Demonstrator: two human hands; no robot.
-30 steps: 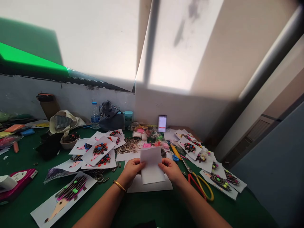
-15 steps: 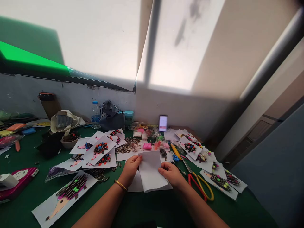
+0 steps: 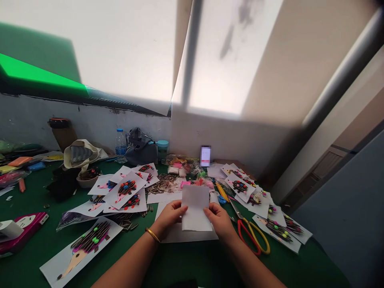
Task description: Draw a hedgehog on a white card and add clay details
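A white sheet of paper (image 3: 195,210), apparently folded, is held up between my two hands above the table. My left hand (image 3: 170,218) pinches its left edge, thumb in front, a gold bangle on the wrist. On the opposite edge my right hand (image 3: 220,220) grips it the same way. Beneath lies another white sheet (image 3: 180,237) on the green cloth. To the right of my right hand rest scissors (image 3: 250,232) with red and yellow handles. Behind the paper are loose sunflower seeds (image 3: 165,184) and pink clay pieces.
Paper cards with seed-spined hedgehogs lie in a left pile (image 3: 127,187), a right pile (image 3: 253,190) and singly at front left (image 3: 87,248). A phone (image 3: 205,156) leans on the wall. A water bottle (image 3: 120,146), grey bag (image 3: 141,150) and craft knife (image 3: 222,192) are also there.
The paper has gone from tilted to upright and squared, and looks narrower. My right hand has shifted slightly, and both hands now hold its side edges evenly.
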